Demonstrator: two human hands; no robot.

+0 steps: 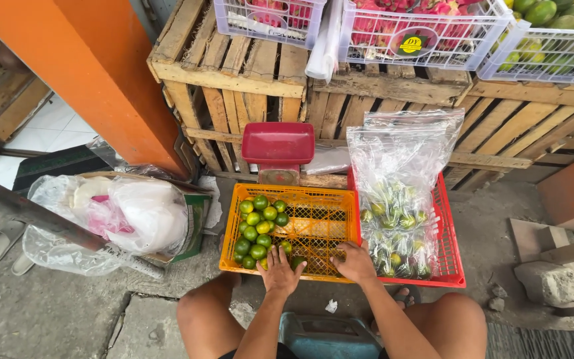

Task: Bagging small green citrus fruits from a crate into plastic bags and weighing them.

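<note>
Both knees frame the bottom of the view, with a blue stool (327, 336) between them on the concrete floor (68, 312). Just beyond, the left hand (279, 271) lies palm down at the near edge of the orange crate (340, 199), fingers loosely curled over a green lime (297, 261); whether it truly grips the fruit I cannot tell. Beside it, the right hand (355, 264) presses flat and unclenched on the crate's mesh floor, holding nothing that shows.

Judging by how things lie, the sorting looks well advanced: only a small cluster of limes (259, 229) is left in the left part of the orange crate, and the rest of its floor is bare. Touching its right side, a red crate (450, 256) carries clear plastic bags (400, 199) already filled with limes, the tallest standing open at the top.

Left of the crates sits a heap of white and pink plastic bags (121, 213). Behind the orange crate stands a red weighing scale (278, 147). Farthest off, wooden crates (234, 73) bear white baskets (426, 33) of pink dragon fruit and green fruit.
</note>
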